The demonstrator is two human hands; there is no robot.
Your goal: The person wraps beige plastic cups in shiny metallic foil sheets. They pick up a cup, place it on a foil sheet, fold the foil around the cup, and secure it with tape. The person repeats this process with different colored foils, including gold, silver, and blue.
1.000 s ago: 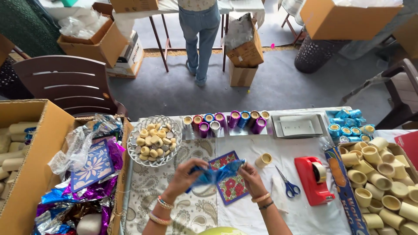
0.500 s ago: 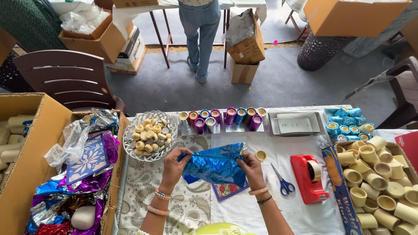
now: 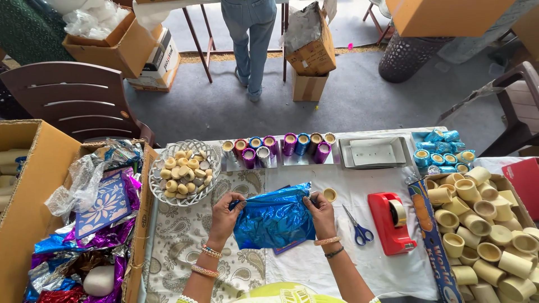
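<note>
A shiny blue foil sheet (image 3: 275,219) is spread out flat over the table in front of me. My left hand (image 3: 227,212) pinches its upper left corner and my right hand (image 3: 320,212) pinches its upper right corner. A small round cream candle (image 3: 330,194) lies on the white cloth just right of my right hand. A patterned card is mostly hidden under the foil.
A white bowl (image 3: 159,171) of cream discs sits to the left. Foil-wrapped cups (image 3: 292,145) line the far edge beside a grey tray (image 3: 371,152). Blue scissors (image 3: 357,227) and a red tape dispenser (image 3: 390,221) lie to the right. Boxes of cups (image 3: 485,224) and foil scraps (image 3: 84,247) flank the table. A person (image 3: 250,39) stands beyond.
The blue foil was bunched between my hands above the card. My hands have moved apart and spread it into a flat sheet that covers the card.
</note>
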